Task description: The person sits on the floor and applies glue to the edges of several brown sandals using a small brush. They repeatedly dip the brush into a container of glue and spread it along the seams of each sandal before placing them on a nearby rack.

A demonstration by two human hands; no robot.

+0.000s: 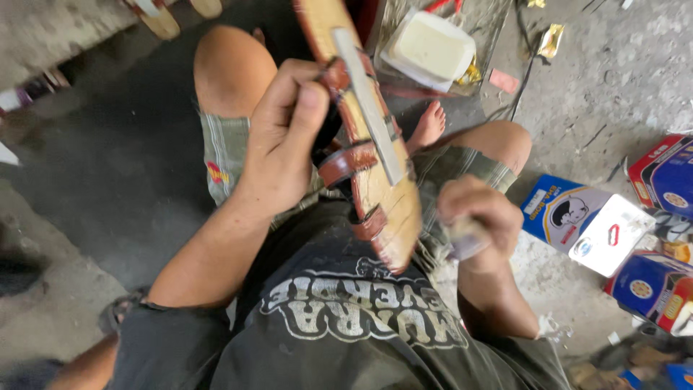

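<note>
Seated on the floor. Left hand [285, 137] clenches the brown straps of a tan sandal [372, 180], holding it sole-side up over the lap, likely to steady it. Right hand [476, 217] is fisted around a tool handle; a flat metal file [368, 101] lies along the sole. Blue boxes [577, 220] to the right.

A rough grey concrete floor [613, 79] is seen below, darker and smoother toward nine o'clock. At twelve o'clock a clear tray [404, 83] holding a pale block is set on it, with a small pink piece [503, 80] and a gold wrapper [551, 40] just beside it toward one o'clock. Blue and red printed boxes [577, 220] are scattered on the floor from three to four o'clock. A bare foot [429, 125] is rested near the tray.
</note>
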